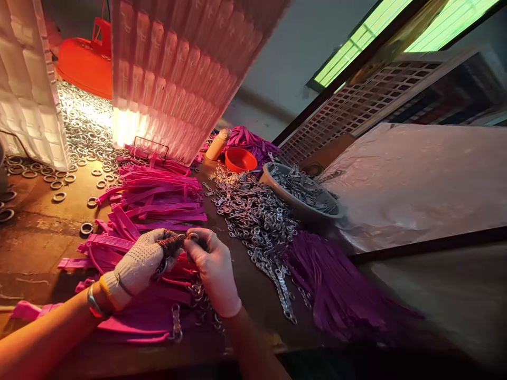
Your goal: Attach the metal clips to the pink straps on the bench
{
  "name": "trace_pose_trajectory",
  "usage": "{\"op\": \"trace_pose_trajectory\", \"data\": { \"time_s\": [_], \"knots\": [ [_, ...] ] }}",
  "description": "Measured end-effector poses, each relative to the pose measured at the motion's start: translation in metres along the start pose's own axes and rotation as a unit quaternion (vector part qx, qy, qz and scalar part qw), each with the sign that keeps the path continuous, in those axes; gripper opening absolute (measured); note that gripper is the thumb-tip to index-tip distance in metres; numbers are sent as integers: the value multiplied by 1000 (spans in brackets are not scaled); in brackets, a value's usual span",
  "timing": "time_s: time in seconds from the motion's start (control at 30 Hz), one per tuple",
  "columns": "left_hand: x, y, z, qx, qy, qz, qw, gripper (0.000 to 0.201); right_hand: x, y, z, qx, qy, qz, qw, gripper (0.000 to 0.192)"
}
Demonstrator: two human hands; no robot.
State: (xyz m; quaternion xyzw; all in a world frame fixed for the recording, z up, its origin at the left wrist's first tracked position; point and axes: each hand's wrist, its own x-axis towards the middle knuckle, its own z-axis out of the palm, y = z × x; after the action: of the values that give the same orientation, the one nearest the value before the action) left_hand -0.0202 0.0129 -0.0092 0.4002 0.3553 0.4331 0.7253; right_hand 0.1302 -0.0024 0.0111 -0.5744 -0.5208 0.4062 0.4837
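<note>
In a dotted knit glove, my left hand (137,264) is closed, with brown wrapping around its fingertips; a bit of metal shows beneath its fingers. Its fingertips meet those of my right hand (212,266), which wears a thin white glove and pinches a small dark piece that I cannot make out. Both hands are above a spread of pink straps (142,301). Metal chain-like links (204,306) hang or lie just below my right hand. One metal link (176,319) lies at the near end of a strap.
Stacked pink straps (158,195) lie beyond my hands, metal rings (59,197) to the left. A heap of metal links (257,211), a grey bowl (273,182) of links, a red bowl (241,160) and purple straps (332,285) lie right. Ridged plastic panels (178,68) flank a red lamp (85,66).
</note>
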Motion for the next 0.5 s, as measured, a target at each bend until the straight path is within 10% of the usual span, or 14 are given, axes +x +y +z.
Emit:
{"op": "trace_pose_trajectory", "data": {
  "time_s": [0.33, 0.5],
  "knots": [
    [3, -10, -4, -34, 31, 28, 999, 30, -8, -3, 0, -405, -29, -192, 893, 25],
    [7, -3, 3, -70, 20, 14, 997, 36, -3, -11, -16, -264, -148, -72, 950, 28]
  ]
}}
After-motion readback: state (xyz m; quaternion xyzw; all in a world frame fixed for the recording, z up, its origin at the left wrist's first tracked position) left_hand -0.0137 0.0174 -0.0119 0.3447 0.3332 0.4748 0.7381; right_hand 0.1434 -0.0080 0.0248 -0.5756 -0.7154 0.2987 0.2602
